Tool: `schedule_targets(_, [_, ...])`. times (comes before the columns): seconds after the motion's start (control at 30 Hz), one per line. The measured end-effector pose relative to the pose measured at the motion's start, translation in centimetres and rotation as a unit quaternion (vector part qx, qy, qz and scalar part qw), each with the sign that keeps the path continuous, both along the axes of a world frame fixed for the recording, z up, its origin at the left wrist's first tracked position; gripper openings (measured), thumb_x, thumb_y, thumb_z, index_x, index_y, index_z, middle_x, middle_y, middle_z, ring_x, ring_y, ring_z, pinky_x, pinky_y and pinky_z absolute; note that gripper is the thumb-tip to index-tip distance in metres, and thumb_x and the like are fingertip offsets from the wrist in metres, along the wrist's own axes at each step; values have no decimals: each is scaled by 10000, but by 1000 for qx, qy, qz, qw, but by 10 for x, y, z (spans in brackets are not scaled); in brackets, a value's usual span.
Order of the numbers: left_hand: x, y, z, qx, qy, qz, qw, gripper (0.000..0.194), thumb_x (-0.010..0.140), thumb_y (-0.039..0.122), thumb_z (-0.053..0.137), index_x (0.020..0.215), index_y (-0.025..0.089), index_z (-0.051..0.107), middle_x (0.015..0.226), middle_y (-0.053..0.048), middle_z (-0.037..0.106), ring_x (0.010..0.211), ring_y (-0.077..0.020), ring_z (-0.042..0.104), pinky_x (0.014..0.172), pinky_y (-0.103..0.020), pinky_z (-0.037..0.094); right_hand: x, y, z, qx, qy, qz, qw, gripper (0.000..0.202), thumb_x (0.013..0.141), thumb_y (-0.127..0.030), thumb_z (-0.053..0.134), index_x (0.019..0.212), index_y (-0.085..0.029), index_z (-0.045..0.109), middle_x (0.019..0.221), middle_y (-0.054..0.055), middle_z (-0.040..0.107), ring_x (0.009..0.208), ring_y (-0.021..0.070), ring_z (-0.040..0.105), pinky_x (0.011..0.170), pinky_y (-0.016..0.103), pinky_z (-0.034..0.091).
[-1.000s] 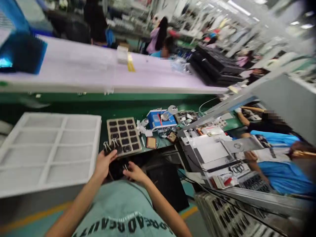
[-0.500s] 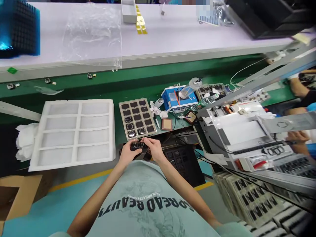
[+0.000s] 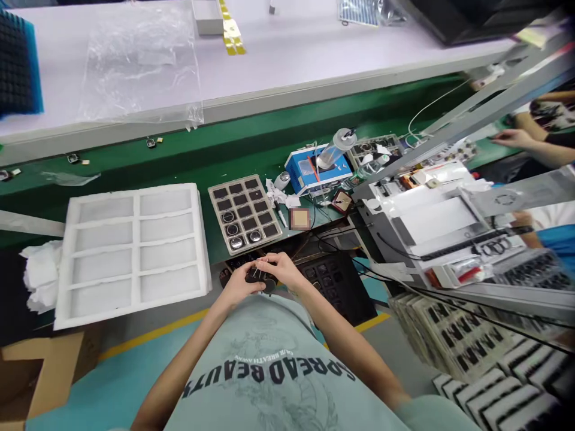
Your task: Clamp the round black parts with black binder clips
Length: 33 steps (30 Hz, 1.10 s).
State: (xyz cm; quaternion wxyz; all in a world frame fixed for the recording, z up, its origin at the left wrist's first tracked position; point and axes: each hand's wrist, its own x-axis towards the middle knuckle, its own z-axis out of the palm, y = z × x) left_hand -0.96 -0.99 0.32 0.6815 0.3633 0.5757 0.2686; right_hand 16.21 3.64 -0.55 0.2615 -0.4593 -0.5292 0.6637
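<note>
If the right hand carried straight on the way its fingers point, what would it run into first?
Most likely the left hand, whose fingers face the right hand across the small dark piece; how their depths line up is unclear.

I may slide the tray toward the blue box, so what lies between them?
Between the tray and the blue box lie crumpled white tissue and a small container, both visible in the head view.

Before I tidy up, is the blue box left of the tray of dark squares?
No, the blue box stands right of that tray.
</note>
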Motion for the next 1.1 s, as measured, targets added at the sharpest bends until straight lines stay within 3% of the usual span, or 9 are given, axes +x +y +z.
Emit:
schedule_targets(0.23, [-9,-6,-2,-117,-8,27,993,606,598,163,883,1169,144,684,977,-86,710,783,-200,676,667,-318,590,4,5,-22,77,-54,-64,994,364,826,-524,703,884,-175,786,874,62,719,865,222,659,819,333,492])
schedule_targets(0.33, [-23,-10,-10,-163,-11,113,980,554,629,136,880,1147,158,684,997,-84,716,756,-171,690,673,-286,601,2,12,-48,29,-88,-38,995,579,743,-544,780,1185,-173,722,1120,110,718,1052,286,654,942,400,491])
schedule_targets(0.47, [-20,-1,-24,-218,-78,204,951,295,736,77,794,1000,144,679,879,-59,725,684,-128,688,680,-235,607,13,3,-71,-4,-43,-39,998,887,680,-559,831,1445,-228,525,1483,164,510,1352,329,485,1095,475,405])
schedule_targets(0.57, [13,17,-32,-267,-129,206,933,182,796,53,730,947,135,669,806,-45,716,651,-109,680,681,-203,599,34,-16,-69,15,61,-43,997,941,635,-520,872,1456,-256,496,1486,148,511,1325,298,521,1068,453,444])
schedule_targets(0.63, [43,32,-37,-293,-157,175,927,139,819,39,701,925,123,667,764,-40,700,624,-102,667,682,-202,589,51,-25,-66,39,71,-92,992,775,670,-485,855,1353,-228,592,1357,125,622,1217,270,604,1035,424,475])
schedule_targets(0.77, [98,61,-50,-305,-169,142,927,52,875,86,645,918,98,670,752,-70,684,599,-127,647,634,-240,569,87,-17,-70,49,-62,-204,976,502,788,-401,758,1225,-174,663,1095,86,737,977,230,697,913,372,538])
schedule_targets(0.93, [145,96,-81,-326,-140,197,914,248,993,194,400,893,120,615,702,-80,617,604,-159,621,608,-301,572,135,21,-74,46,-372,-203,905,545,758,-254,778,1274,-133,650,1138,159,728,1093,314,670,980,416,497])
schedule_targets(1.0, [160,107,-94,-329,-133,219,909,200,982,160,407,900,150,590,668,-39,577,594,-143,597,639,-305,580,152,28,-73,55,-389,-215,894,564,756,-223,768,1296,-129,634,1196,172,702,1134,321,649,1012,432,481])
schedule_targets(1.1, [177,118,-109,-331,-129,252,900,138,978,157,452,895,183,559,648,0,545,566,-116,554,647,-279,575,174,26,-71,21,-283,-267,921,563,746,-214,750,1294,-167,626,1178,118,698,1008,264,691,940,416,538])
